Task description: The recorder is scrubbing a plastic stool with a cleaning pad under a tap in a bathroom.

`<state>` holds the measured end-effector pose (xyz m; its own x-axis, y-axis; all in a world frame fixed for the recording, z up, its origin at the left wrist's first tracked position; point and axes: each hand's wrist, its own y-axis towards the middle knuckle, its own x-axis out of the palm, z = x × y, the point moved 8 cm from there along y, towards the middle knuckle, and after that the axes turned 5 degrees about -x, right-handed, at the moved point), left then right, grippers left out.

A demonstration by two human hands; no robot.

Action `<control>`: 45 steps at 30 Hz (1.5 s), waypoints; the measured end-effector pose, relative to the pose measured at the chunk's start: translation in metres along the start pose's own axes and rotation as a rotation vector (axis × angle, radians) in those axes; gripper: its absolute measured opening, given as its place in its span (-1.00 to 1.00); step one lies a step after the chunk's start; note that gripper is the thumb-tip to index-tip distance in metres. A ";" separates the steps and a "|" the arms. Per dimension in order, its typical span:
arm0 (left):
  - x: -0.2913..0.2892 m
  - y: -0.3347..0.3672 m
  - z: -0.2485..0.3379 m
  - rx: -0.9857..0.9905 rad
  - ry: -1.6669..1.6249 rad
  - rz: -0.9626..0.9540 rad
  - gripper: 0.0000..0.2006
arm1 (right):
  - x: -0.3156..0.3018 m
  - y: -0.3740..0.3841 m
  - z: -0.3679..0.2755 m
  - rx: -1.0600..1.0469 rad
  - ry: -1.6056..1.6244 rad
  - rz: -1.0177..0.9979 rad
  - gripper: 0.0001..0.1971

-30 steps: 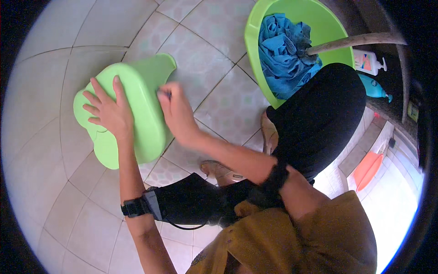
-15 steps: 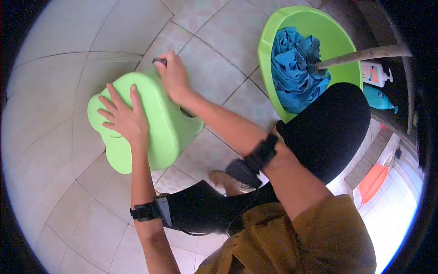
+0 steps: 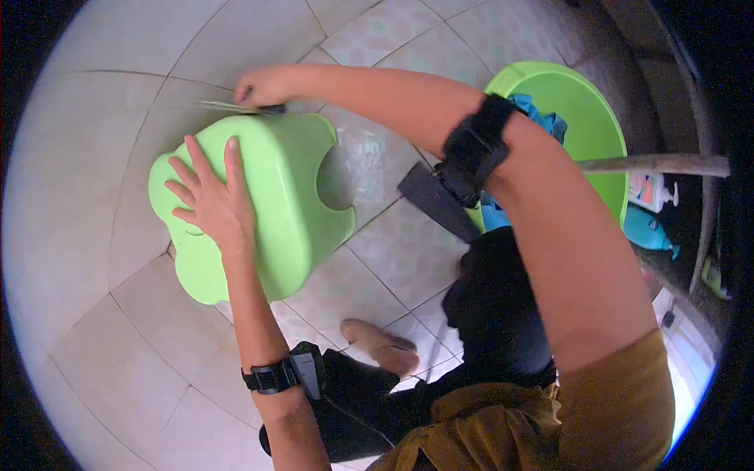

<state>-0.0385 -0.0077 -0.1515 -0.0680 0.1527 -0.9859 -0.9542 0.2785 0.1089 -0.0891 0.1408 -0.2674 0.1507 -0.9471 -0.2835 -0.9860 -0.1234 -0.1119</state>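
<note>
- I have the green stool [image 3: 281,212] left of centre in the frame, its lobed top facing me.
- Left hand [image 3: 222,206]: fingers spread, palm flat on that top, hooked round no edge. If the tiles [image 3: 377,267] are as slick as their shine suggests, I'd expect a sideways push to skid the stool.
- Right hand [image 3: 263,86]: upper left of the frame, at the stool's far edge, fingers curled about a small dark object [image 3: 272,110]. Blur keeps me from telling what it is or how firm the pinch is; a loose hold could let it slip.
- A black flap [image 3: 436,202] hangs below the right arm's strap [image 3: 475,145], near centre; it might snag.
- At right, that arm crosses before the green basin [image 3: 581,110], blue cloth [image 3: 550,122] and wooden stick [image 3: 660,165]. I can't tell whether it touches the stick; a backward swing could knock it.
</note>
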 end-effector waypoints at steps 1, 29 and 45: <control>-0.001 0.000 0.000 0.010 0.001 0.005 -0.23 | 0.000 -0.004 0.009 -0.066 -0.324 -0.018 -0.67; 0.021 -0.002 0.055 0.525 0.040 -0.042 -0.45 | 0.038 -0.134 0.068 0.641 1.005 0.452 -0.76; -0.015 -0.184 -0.010 0.585 -0.470 0.063 -0.64 | -0.025 -0.193 -0.016 0.215 0.868 0.523 -0.73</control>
<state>0.1352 -0.0708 -0.1576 0.1393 0.5372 -0.8319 -0.6337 0.6939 0.3420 0.0960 0.1838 -0.2231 -0.4796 -0.7657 0.4287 -0.8673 0.3394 -0.3641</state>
